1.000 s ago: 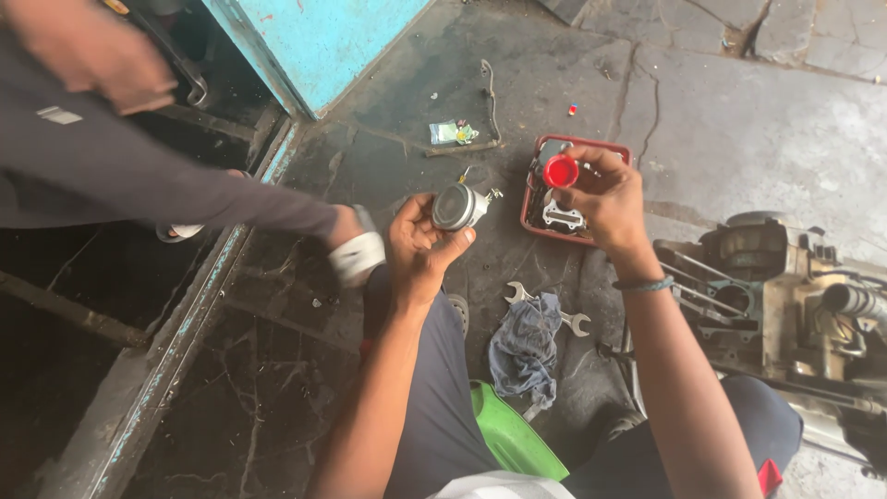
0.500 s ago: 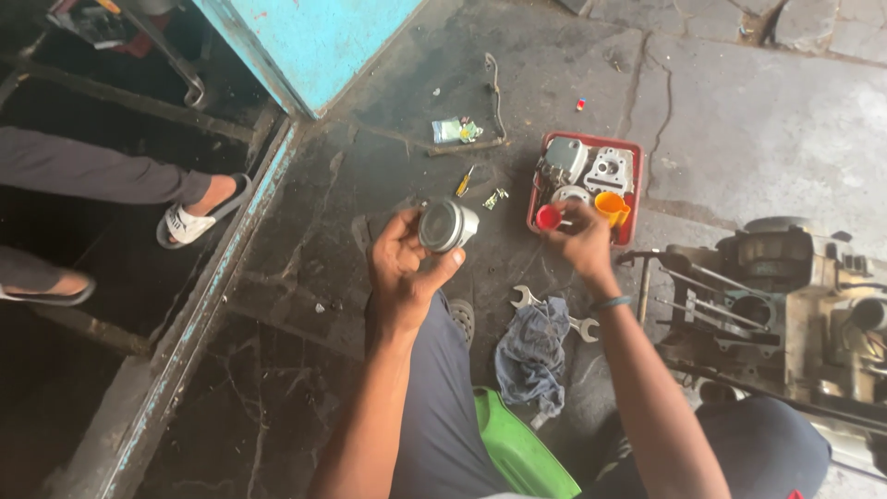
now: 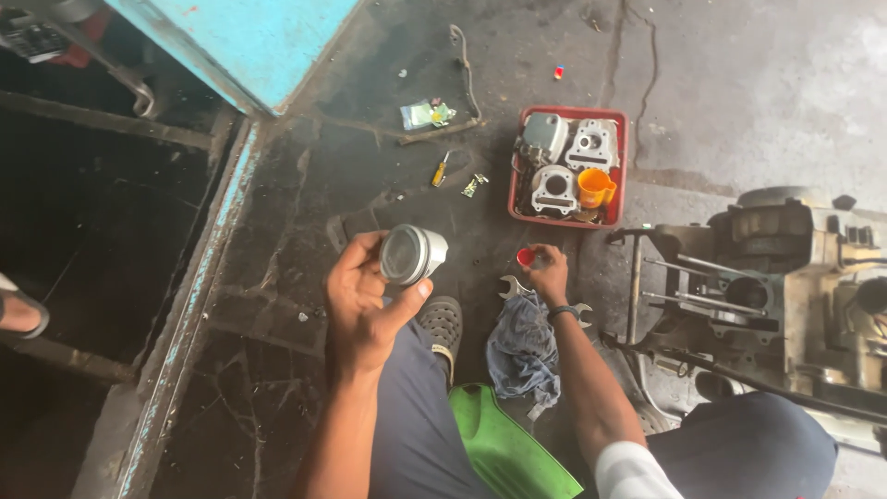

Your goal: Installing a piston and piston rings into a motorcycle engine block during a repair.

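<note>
Head view: left hand (image 3: 365,305) gripped a metal piston (image 3: 412,254) at its 1 o'clock. Right hand (image 3: 549,274) pinched a small red cap (image 3: 526,257) at its 10 o'clock, just below the red tray (image 3: 621,166).

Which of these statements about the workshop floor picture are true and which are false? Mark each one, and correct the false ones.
1. The left hand holds a round metal piston. True.
2. The right hand holds the yellow screwdriver. False: the small screwdriver lies on the floor; the right hand holds a small red cap.
3. The red tray holds metal engine parts and an orange cup. True.
4. The blue rag lies inside the red tray. False: it lies on the floor beside a wrench, below the right hand.
</note>
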